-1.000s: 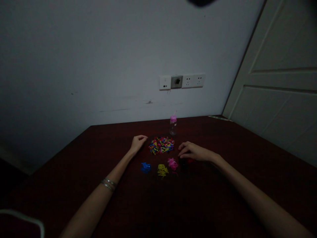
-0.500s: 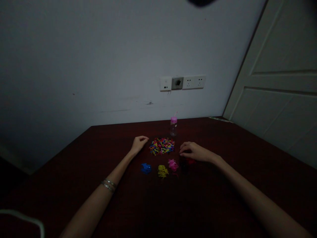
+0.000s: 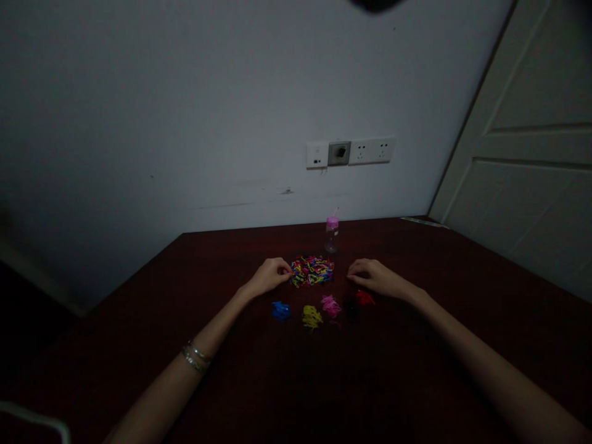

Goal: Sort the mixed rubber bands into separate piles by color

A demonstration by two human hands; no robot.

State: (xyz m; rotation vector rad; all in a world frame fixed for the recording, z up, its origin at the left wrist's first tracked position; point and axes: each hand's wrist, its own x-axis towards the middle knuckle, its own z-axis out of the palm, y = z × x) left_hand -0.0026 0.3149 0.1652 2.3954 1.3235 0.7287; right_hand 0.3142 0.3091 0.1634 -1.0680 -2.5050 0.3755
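A mixed pile of small, colourful looped plastic pieces [image 3: 312,271] lies on the dark red-brown table. My left hand [image 3: 271,275], with bracelets on its wrist, is at the pile's left edge, thumb and forefinger pinched together; anything between them is too small to see. To the right of the pile, my right hand [image 3: 374,276] rests low over the table with fingers curled together, their tips hidden or too dim. Nearer me lie single-colour heaps: blue pieces [image 3: 280,310], yellow pieces [image 3: 312,317], pink pieces [image 3: 331,306], black pieces [image 3: 352,307] and red pieces [image 3: 365,298].
Behind the pile stands a clear bottle [image 3: 332,237] with a pink lid and a straw. The wall with sockets [image 3: 370,151] borders the table's far edge. A panelled door [image 3: 531,185] is on the right. A pale cable [image 3: 37,418] shows at bottom left.
My left hand has moved from above-left of the pile onto its left edge. My right hand has drawn back from the black and red heaps, uncovering them. The view has shifted slightly left.
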